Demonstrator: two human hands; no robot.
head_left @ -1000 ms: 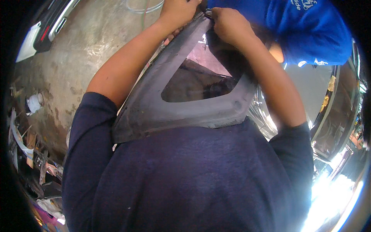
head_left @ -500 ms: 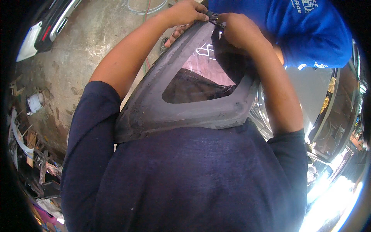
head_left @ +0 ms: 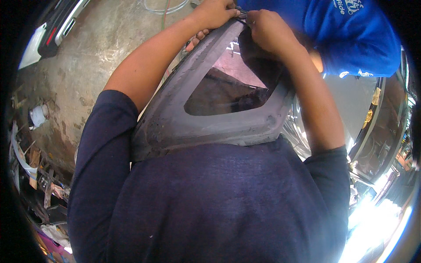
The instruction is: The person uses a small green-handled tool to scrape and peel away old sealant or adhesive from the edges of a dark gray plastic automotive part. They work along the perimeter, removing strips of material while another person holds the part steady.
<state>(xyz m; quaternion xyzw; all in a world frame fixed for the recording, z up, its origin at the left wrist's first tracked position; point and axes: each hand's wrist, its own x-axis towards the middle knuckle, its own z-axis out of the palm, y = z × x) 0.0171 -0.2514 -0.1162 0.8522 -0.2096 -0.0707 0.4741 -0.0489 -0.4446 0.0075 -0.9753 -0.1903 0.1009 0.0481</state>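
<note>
A car quarter window (head_left: 219, 128), roughly triangular with dark glass and a wide black-grey border, rests against my torso with its narrow tip pointing away. At that tip, my left hand (head_left: 215, 14) is closed, thumb and fingers pinching a small dark piece (head_left: 242, 15). Just right of it, my right hand (head_left: 271, 31) is curled closed against the same spot. What lies inside its fingers is hidden. Another person's fingers (head_left: 197, 38) curl around the window's left edge, below my left wrist.
A person in a blue shirt (head_left: 355, 39) stands close at the far right. Coiled clear tubing and a green hose (head_left: 165, 15) lie on the concrete floor (head_left: 94, 65). Scrap pieces (head_left: 39, 175) are piled at left. A dark glossy car panel (head_left: 379, 131) stands at right.
Both hands stay at the window's tip; my right hand has shifted slightly up and left. The window is tilted a little differently, and its reflection has changed.
</note>
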